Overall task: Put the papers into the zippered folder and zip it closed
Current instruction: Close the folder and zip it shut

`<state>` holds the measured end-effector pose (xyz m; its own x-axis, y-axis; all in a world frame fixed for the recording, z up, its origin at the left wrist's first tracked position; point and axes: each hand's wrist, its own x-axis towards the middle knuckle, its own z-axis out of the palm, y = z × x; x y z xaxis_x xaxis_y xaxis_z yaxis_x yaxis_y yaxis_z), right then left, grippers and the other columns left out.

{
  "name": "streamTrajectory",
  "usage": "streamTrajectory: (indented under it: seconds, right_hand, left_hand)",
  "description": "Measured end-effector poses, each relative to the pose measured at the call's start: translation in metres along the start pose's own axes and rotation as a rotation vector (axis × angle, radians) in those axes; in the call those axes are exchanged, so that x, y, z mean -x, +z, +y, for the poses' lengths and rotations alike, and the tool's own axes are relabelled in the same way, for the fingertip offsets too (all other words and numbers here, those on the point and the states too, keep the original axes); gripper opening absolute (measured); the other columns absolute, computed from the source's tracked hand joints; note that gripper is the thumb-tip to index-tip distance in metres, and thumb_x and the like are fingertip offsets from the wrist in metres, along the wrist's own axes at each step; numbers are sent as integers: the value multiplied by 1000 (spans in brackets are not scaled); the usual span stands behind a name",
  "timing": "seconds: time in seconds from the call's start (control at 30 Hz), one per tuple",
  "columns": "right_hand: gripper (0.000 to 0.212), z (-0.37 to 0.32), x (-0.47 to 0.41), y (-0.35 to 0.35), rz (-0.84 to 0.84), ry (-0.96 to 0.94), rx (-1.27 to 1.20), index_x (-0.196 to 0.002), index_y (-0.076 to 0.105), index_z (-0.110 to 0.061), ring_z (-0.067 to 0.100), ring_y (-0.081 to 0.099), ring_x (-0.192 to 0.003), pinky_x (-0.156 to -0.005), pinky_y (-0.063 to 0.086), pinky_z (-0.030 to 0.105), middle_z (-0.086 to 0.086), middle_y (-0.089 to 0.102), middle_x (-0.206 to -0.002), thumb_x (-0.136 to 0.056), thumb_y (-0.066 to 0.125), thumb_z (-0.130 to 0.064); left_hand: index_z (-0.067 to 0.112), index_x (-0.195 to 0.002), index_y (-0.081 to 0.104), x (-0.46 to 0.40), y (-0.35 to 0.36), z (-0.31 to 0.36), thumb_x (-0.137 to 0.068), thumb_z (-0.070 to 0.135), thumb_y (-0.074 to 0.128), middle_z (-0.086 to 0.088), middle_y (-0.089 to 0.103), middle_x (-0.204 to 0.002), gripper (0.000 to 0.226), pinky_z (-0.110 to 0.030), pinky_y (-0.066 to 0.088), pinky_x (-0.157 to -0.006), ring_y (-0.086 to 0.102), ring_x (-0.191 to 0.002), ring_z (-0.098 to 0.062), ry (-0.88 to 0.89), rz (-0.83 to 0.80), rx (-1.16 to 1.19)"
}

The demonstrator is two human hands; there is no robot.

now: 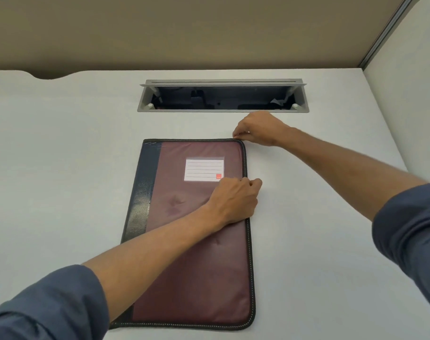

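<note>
The folder [196, 231] lies flat on the desk [61, 168]. The right hand [260, 130] pinches its top corner, and the left hand [236, 200] grips its right edge. It looks soft and light, so hold it by the zip edge.

Blue-grey sleeves [52, 312] pushed up both bare forearms [160, 244].

Light even and soft, from overhead; desk [61, 155] reads bright, nearly washed out, no hard glare. Shadows faint: a thin one under my left hand [236, 200], another under my right hand [260, 128]. Dull sheen on the folder [194, 253] and its dark spine. Cable box [222, 95] interior dim, detail lost. Wide lens bends the desk's far edge and stretches my sleeves [49, 307] at the corners. Focus fair; slight softness overall.
</note>
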<state>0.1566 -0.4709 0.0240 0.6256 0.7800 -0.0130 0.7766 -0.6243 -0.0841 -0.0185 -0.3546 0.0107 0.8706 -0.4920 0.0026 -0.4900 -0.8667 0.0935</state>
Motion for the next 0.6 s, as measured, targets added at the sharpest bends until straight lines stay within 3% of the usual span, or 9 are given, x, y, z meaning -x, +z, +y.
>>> streamTrajectory:
  seconds: [0.13, 0.27, 0.4, 0.6]
  right_hand:
    - [21, 0, -4, -4, -45, -19, -16, -104, 74, -13, 23, 65, -93, -75, 45, 30, 2, 74, -103, -95, 58, -23]
    - [22, 1, -16, -12, -121, -207, 244, -102, 70, -13, 25, 64, -90, -66, 42, 30, 3, 71, -99, -98, 51, -21]
    - [20, 0, -29, -19, -179, -370, 419, -109, 64, -12, 23, 57, -90, -61, 40, 30, 3, 66, -99, -100, 47, -17]
    - [19, -18, -58, -15, -167, -460, 454, -112, 63, -12, 23, 58, -91, -58, 33, 27, 5, 65, -100, -97, 52, -12]
  left_hand:
    - [8, -67, 52, 3, 7, -7, -66, 18, 60, -5, 49, -57, 13, -27, 26, -44, 43, -48, -25, 39, 115, 105]
    - [5, -62, 51, 0, 11, -15, -67, 21, 58, -5, 48, -61, 18, -37, 40, -50, 44, -57, -25, 34, 97, 257]
    - [2, -57, 48, -1, 12, -15, -62, 16, 61, -8, 46, -60, 20, -40, 41, -50, 43, -56, -27, 47, 123, 330]
    - [1, -53, 46, 0, 13, -16, -56, 11, 63, -9, 43, -57, 20, -39, 38, -47, 39, -53, -26, 75, 194, 400]
